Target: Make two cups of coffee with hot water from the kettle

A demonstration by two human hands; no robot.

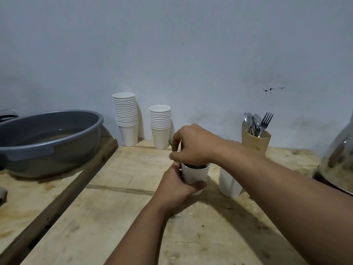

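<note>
The left hand (178, 185) wraps around the near white cup (194, 174), and the right hand (193, 145) sits right above its open top, pinching a thin dark thing (170, 144).

A pale blue wall (172, 44) fills twelve o'clock, flecked dark toward two. Below, a plywood table (118, 217) under dim light.

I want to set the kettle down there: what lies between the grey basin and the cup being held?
In the head view, only bare wooden table lies between the grey basin and the held cup.
</note>
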